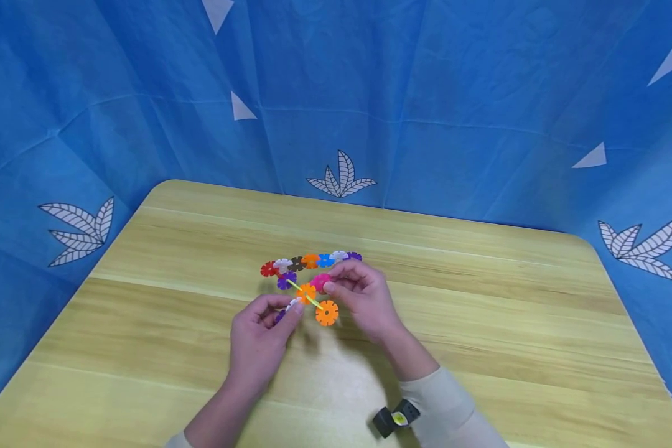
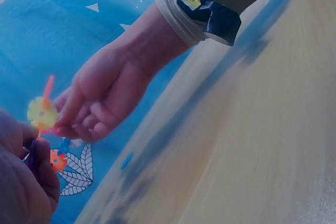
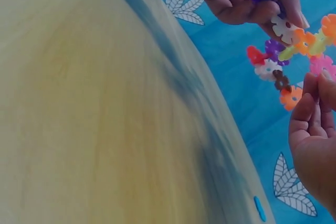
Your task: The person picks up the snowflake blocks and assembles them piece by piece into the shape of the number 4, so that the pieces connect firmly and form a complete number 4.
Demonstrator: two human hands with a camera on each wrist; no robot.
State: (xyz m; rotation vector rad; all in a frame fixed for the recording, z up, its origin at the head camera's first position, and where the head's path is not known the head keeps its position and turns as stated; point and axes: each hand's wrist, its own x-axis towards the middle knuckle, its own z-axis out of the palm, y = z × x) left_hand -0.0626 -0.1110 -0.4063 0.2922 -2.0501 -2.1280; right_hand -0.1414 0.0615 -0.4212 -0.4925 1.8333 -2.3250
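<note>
Several flower-shaped plastic discs are linked into one piece between the hands. Its far side is a curved row with a red disc [image 1: 269,269], a brown disc [image 1: 297,264] and a blue disc [image 1: 325,260]. A nearer branch joins a purple disc [image 1: 287,280], a middle orange disc [image 1: 306,293] and an end orange disc [image 1: 327,313] through yellow-green discs seen edge-on. My left hand [image 1: 260,336] pinches a white disc [image 3: 284,30] and a purple one beside it, partly hidden by fingers. My right hand [image 1: 366,298] pinches a pink disc [image 1: 321,283] right at the middle orange disc.
The wooden table [image 1: 509,330] lies beneath the hands, with a blue patterned curtain [image 1: 453,106] behind its far edge. A small blue piece [image 3: 260,209] shows near the table edge. A black wrist camera [image 1: 394,419] is strapped at the right sleeve.
</note>
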